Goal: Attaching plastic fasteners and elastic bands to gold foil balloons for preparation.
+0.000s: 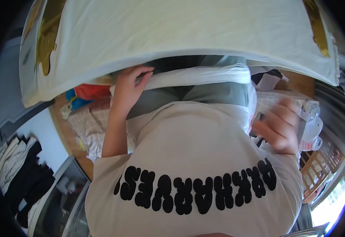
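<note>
A hank of fine white thread (pixel 204 76) lies stretched across my thighs, just below the table's front edge. At its left part is my left hand (pixel 130 85), with thumb and forefinger brought close together in a pinch. Whatever is between those fingertips, if anything, is too fine to make out. Out to the right, beside my shirt, my right hand (pixel 279 124) is raised away from the hank. Its fingers look bent but are smeared by motion, so their hold cannot be told.
A cream-covered table (pixel 176 29) with gold patches overhangs my lap. Checked cloth (pixel 89 122) spreads at both sides. A red and blue bundle (pixel 91 91) lies left; clear plastic bottles (pixel 312 128) and a wooden rack (pixel 316 170) stand right. Dark clothes (pixel 28 181) are piled far left.
</note>
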Demonstrator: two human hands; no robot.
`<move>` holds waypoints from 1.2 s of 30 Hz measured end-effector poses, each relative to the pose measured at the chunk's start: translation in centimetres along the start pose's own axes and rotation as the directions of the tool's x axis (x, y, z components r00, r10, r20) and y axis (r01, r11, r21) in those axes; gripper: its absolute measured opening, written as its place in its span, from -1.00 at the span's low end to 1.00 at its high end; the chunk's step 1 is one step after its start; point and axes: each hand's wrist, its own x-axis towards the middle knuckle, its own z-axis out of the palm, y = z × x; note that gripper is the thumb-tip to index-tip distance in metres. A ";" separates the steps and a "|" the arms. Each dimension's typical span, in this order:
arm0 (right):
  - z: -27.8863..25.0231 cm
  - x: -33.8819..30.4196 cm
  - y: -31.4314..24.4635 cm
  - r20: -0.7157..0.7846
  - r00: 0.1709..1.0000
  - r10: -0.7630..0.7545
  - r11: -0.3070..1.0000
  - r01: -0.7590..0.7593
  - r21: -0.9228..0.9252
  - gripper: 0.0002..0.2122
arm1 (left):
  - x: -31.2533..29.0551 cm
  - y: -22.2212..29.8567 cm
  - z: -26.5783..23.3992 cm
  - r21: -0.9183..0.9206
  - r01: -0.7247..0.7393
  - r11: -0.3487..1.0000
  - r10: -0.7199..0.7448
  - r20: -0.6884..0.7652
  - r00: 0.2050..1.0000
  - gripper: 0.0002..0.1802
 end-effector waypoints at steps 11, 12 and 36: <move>12.6 -0.9 -1.2 0.367 0.714 0.596 0.708 -0.683 0.180 -0.92 | 3.2 0.1 2.4 -0.020 0.115 0.993 -0.101 0.356 0.929 -0.81; 12.7 -1.0 -1.1 0.387 0.725 0.569 0.729 -0.663 0.170 -0.92 | 3.3 0.3 2.8 -0.042 0.093 0.995 -0.071 0.373 0.925 -0.82; 13.0 -0.4 -1.5 0.333 0.734 0.592 0.722 -0.666 0.187 -0.89 | 2.9 2.2 4.2 -0.028 -0.112 0.993 0.116 0.219 0.969 -0.90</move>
